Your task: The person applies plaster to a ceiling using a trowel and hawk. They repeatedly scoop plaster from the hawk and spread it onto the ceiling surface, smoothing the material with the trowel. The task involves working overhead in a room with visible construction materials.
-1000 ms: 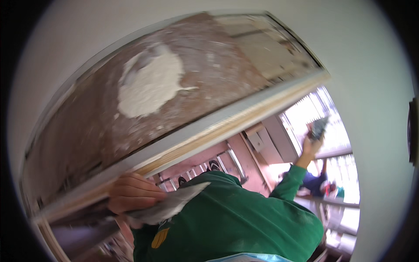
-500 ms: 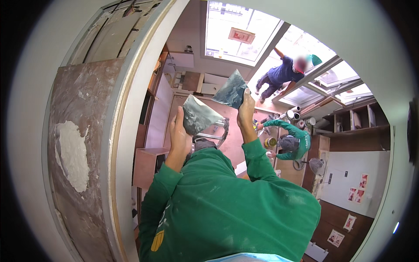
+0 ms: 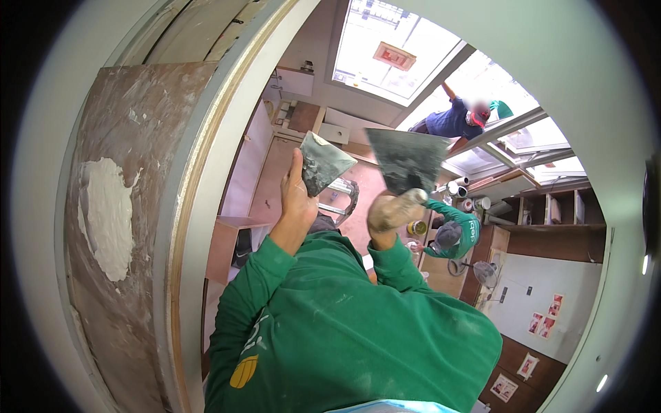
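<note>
Raised in front of me, my left hand is closed round a putty knife whose wide grey blade has pale smears along its edge. Its handle is hidden by my fingers. To the right, my right hand, smeared by motion, grips the handle of a second putty knife. That knife's dark, flared blade points away from me and carries dull smudges. The two blades are apart. At my left lies a brown board bearing a thick patch of white putty.
A pale frame edge runs beside the board. Below stands a metal stepladder. A co-worker in green crouches near cans and a fan. Another person in dark blue is by the windows.
My right hand has swung its putty knife round, so the blade now fans outward and the handle end shows. The left blade has tilted. The whole view has shifted slightly.
</note>
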Action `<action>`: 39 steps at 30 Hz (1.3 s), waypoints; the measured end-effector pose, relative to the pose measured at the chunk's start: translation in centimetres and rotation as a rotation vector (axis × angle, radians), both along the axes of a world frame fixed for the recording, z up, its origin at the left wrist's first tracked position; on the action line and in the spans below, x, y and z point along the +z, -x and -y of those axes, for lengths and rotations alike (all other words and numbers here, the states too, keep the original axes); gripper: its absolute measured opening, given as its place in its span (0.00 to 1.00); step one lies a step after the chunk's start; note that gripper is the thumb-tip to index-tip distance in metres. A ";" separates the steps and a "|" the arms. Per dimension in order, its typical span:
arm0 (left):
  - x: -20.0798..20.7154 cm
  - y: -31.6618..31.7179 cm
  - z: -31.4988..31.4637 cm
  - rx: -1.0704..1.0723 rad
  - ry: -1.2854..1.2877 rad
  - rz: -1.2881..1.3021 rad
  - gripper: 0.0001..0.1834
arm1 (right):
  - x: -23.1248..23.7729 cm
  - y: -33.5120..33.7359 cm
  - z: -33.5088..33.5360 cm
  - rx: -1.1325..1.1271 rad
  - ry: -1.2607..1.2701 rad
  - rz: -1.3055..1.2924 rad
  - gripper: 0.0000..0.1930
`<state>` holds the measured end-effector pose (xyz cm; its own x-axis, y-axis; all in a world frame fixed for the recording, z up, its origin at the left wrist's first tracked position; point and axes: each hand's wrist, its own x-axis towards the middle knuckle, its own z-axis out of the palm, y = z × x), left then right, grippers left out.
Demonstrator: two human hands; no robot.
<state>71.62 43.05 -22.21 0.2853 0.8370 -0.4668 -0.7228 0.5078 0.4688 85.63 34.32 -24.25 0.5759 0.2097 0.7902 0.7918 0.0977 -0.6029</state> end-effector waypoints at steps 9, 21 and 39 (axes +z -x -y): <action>1.4 -0.4 -1.2 -0.061 -0.011 0.084 0.22 | 1.8 0.7 -2.0 0.021 0.129 0.034 0.17; 4.0 -1.2 -2.3 -0.092 -0.286 -0.002 0.18 | -5.4 -2.2 -3.6 0.512 0.480 0.008 0.15; 2.5 -1.5 -1.1 0.002 -0.198 -0.055 0.18 | 5.2 5.0 -3.5 0.443 -0.142 -0.468 0.25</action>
<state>73.09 44.14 -19.73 0.2620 0.9146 -0.3080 -0.6941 0.4003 0.5983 80.62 37.79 -19.08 0.7485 0.4185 0.5144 0.3152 0.4579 -0.8312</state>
